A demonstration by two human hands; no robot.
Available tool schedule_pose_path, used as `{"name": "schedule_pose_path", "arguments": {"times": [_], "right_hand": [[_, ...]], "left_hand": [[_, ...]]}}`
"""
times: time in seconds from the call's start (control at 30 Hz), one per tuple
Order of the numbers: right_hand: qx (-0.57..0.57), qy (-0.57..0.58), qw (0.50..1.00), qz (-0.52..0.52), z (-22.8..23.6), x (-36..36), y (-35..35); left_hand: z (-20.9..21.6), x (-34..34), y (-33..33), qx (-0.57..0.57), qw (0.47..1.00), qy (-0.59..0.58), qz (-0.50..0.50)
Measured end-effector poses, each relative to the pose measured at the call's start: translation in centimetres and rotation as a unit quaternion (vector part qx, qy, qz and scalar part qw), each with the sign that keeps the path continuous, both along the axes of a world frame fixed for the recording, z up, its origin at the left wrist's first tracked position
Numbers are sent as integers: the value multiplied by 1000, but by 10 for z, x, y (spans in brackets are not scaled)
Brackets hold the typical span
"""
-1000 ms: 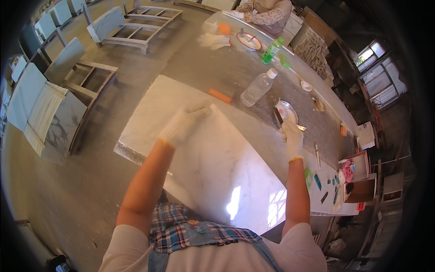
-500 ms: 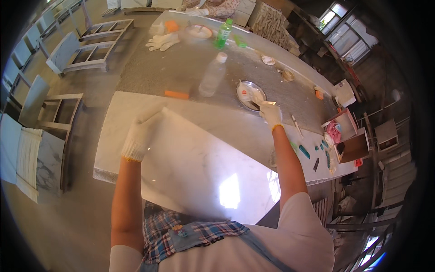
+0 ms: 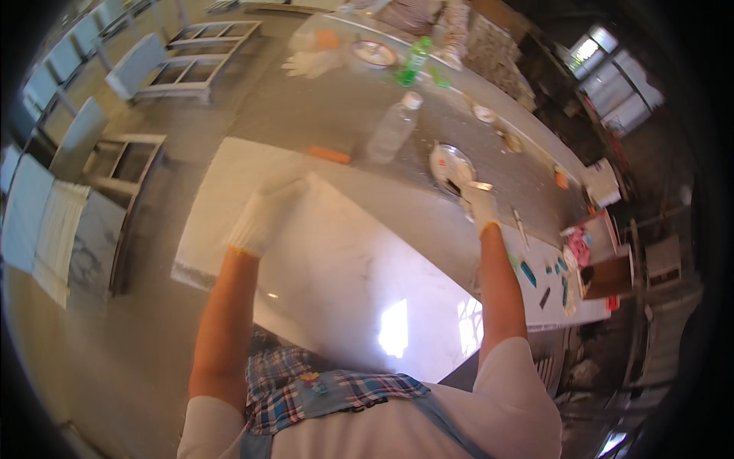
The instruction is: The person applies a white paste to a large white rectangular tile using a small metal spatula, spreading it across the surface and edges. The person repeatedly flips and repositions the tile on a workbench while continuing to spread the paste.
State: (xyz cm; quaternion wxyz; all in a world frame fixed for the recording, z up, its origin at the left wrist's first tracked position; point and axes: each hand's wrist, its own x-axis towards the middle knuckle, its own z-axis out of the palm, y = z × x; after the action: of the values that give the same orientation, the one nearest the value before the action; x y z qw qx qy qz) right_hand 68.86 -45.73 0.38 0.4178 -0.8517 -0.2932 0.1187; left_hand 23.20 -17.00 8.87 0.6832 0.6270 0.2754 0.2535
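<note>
My left hand [image 3: 269, 216], in a white knit glove, grips the left edge of a polished white marble slab [image 3: 344, 252] near its far corner; its fingers are blurred. The slab lies aslant over a paler slab [image 3: 218, 195] on the table, its near end close to my apron. My right hand [image 3: 480, 206], also gloved, is closed round a scraper [image 3: 479, 186] with a flat, shiny blade. The scraper is at the near rim of a round metal dish [image 3: 468, 162], which holds a white bag [image 3: 441, 163] and pale paste.
A clear bottle [image 3: 394, 130], an orange block [image 3: 329, 154], a green bottle [image 3: 414, 61], spare gloves [image 3: 312, 64] and a bowl [image 3: 374, 53] stand farther off. Small teal pieces [image 3: 528, 272] and an open box [image 3: 608, 274] lie right. Another person's sleeve [image 3: 456, 30] shows beyond the table.
The view has swung, so the table and its things sit farther right in the picture. Both hands keep their places at the slab and the dish. The other person's arm has shifted.
</note>
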Motion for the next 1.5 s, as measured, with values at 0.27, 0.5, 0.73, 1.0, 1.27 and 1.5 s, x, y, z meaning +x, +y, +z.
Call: {"name": "schedule_pose_path", "arguments": {"times": [0.27, 0.5, 0.73, 1.0, 1.27, 1.5], "right_hand": [[38, 174, 977, -116, 92, -93, 22], [111, 192, 971, 91, 134, -212, 79], [109, 233, 955, 149, 151, -272, 122], [96, 207, 963, 147, 145, -282, 133], [101, 179, 967, 152, 145, -285, 134], [101, 158, 971, 149, 143, -286, 135]], "left_hand": [[6, -1, 1, -5, 999, 6, -39], [6, -1, 0, -20, 999, 14, -24], [11, -2, -2, -56, 998, -4, -38], [13, -1, -3, -84, 995, -23, -43], [20, -2, -6, -89, 995, -24, -33], [19, -1, -4, -91, 995, -19, -37]]}}
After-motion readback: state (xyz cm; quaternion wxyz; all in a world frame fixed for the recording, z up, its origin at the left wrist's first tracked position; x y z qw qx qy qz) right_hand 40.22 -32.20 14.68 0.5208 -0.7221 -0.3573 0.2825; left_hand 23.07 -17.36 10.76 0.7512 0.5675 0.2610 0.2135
